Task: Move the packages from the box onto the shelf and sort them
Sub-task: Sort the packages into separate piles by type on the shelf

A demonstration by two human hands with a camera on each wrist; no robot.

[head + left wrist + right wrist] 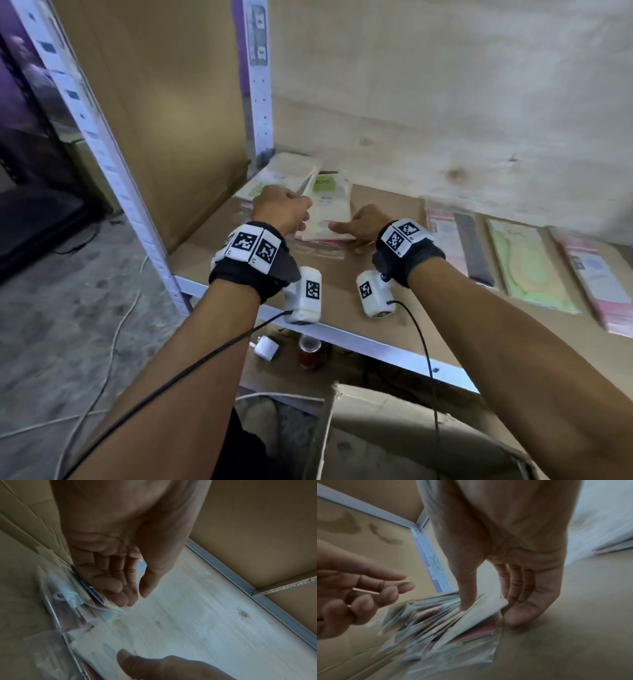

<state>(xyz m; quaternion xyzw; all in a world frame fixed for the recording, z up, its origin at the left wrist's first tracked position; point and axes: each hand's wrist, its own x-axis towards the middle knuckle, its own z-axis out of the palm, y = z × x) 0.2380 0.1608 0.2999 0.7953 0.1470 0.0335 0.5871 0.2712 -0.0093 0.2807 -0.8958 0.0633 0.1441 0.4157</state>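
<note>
A fanned stack of flat plastic-wrapped packages [329, 209] lies on the cardboard shelf board [383, 308] near its back left corner. My right hand [359, 228] grips the stack's right edge [481, 609], thumb pressed on the top package and fingers curled against the side. My left hand [282, 209] hovers at the stack's left side; its fingers [126, 599] are relaxed, their tips brushing a clear bag [68, 599]. More packages lie in a row to the right: pink [445, 240], dark [474, 253], green [527, 263], pink [599, 281]. The open cardboard box [394, 411] sits below.
White metal uprights [102, 154] [262, 102] frame the shelf's left end, with a cardboard side panel [164, 113] between them. A plywood wall [445, 102] closes the back. On the lower level stand a white charger [267, 347] and a glass [310, 349].
</note>
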